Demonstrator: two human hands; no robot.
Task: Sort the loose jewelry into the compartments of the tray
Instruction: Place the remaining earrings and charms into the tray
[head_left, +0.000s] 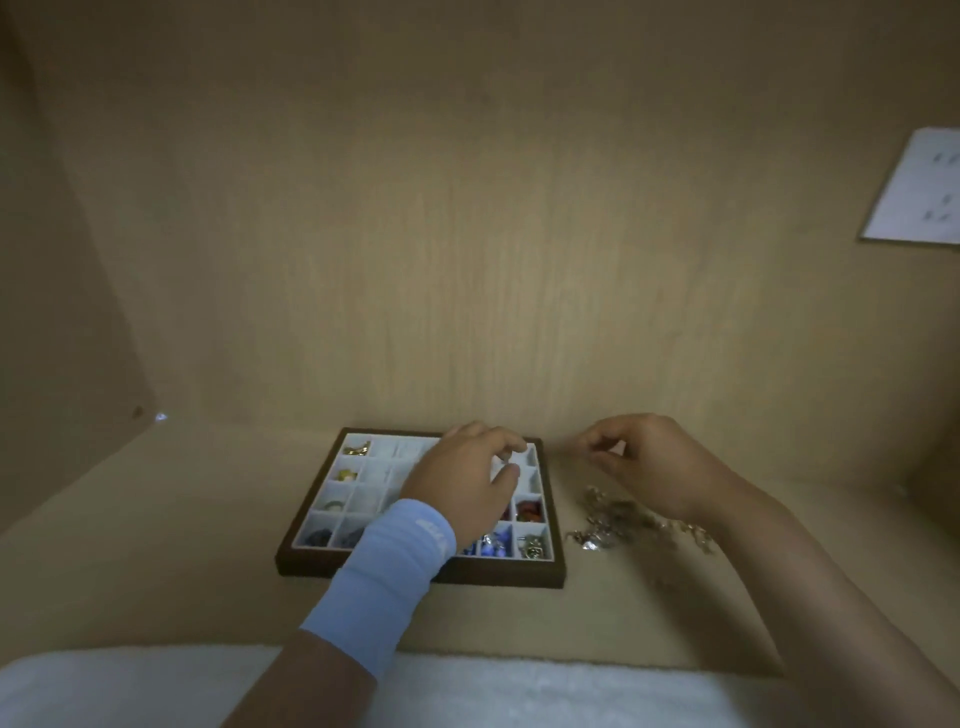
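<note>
Brown tray (415, 574) sits part filled, jewelry pile (623, 522) unsorted beside it; whether the curled left hand (465, 480) and right hand (652, 467) hold anything, I cannot tell.

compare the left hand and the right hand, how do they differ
The left hand is over the far right of the tray; the right hand is off the tray, above the loose jewelry. The left wrist wears a light blue band; the right wrist is bare. Both have curled fingers.
</note>
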